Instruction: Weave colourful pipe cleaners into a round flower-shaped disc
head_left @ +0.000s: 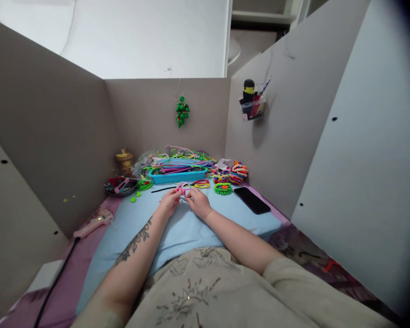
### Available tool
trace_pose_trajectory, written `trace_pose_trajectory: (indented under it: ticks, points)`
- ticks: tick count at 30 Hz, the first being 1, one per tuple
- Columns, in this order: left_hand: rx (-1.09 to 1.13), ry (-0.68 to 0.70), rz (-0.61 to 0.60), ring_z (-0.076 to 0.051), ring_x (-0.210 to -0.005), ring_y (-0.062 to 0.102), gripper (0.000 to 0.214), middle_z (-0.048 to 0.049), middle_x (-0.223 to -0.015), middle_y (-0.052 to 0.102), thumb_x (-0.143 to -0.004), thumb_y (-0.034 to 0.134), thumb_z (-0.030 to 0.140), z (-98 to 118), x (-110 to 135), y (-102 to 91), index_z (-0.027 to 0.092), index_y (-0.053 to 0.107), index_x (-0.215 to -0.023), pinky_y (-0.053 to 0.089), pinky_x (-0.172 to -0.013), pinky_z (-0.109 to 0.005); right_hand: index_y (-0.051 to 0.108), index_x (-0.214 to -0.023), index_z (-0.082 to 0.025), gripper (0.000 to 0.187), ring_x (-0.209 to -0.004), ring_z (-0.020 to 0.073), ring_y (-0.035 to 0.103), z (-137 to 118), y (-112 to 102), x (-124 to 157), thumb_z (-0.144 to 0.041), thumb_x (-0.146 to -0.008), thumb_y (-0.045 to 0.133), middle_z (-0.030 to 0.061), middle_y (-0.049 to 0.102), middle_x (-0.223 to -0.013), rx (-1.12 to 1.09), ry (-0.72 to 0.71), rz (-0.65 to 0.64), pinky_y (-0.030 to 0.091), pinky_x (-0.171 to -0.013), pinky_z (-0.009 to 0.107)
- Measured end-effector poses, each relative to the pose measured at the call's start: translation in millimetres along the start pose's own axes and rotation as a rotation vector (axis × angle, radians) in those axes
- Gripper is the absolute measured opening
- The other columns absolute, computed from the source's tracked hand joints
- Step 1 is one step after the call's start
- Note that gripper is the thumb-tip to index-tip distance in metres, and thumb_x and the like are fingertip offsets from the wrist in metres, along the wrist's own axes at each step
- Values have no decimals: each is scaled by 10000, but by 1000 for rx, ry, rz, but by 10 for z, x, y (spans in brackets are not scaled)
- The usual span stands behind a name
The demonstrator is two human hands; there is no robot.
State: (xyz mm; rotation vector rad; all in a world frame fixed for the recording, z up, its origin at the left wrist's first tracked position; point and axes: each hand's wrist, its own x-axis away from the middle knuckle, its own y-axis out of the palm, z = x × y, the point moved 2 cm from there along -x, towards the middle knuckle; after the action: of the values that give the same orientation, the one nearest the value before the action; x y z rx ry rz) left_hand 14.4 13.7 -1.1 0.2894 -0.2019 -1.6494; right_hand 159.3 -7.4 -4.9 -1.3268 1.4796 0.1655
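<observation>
Both my hands meet over a light blue mat (191, 228) in a cardboard-walled booth. My left hand (169, 202) and my right hand (198, 202) each pinch a pink pipe cleaner piece (183, 189) between the fingertips, fingers closed on it. Just beyond the hands lie a red and yellow pipe cleaner loop (201, 183) and a thin black stem (162, 189). A blue tray (177, 176) heaped with coloured pipe cleaners stands behind them.
A black phone (252, 200) lies right of the hands. Finished green and multicoloured rings (223, 188) sit near the tray. A dark bowl (122, 186) of bits is at the left, and a pink glue gun (94, 223) with its cord. A green ornament (182, 111) hangs on the back wall.
</observation>
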Motion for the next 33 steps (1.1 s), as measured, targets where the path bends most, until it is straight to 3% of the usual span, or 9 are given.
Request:
trace_pose_trajectory:
  ticks: [6, 16, 23, 33]
  points:
    - [-9, 66, 58, -46, -442, 391, 354, 53, -510, 480, -533, 805, 384, 13, -12, -27, 142, 605, -696, 286, -429, -191, 541, -733, -211, 86, -821, 201, 531, -52, -1, 13, -181, -794, 593, 37, 587, -800, -16, -47, -5, 429, -749, 309]
    - [-132, 78, -23, -92, -528, 552, 435, -1, -662, 629, -518, 796, 386, 28, 96, 109, 148, 591, -818, 425, -552, -228, 556, -847, -198, 60, -775, 185, 526, 29, -71, -12, -240, -804, 552, 46, 563, -821, -74, 58, 163, 440, -704, 298]
    - [-263, 152, -82, -69, -407, 445, 402, 44, -513, 562, -561, 758, 422, 50, 130, 153, 155, 561, -787, 315, -436, -197, 619, -821, -208, 57, -856, 192, 549, 87, -68, -22, -215, -796, 568, 46, 590, -854, -112, 92, 203, 442, -784, 316]
    - [-410, 235, -112, -68, -405, 421, 283, 55, -496, 534, -620, 717, 352, 100, 181, 155, 165, 588, -789, 275, -425, -189, 679, -720, -222, 46, -895, 196, 539, 188, -23, -38, -184, -713, 653, 28, 531, -850, -163, 162, 186, 429, -858, 353]
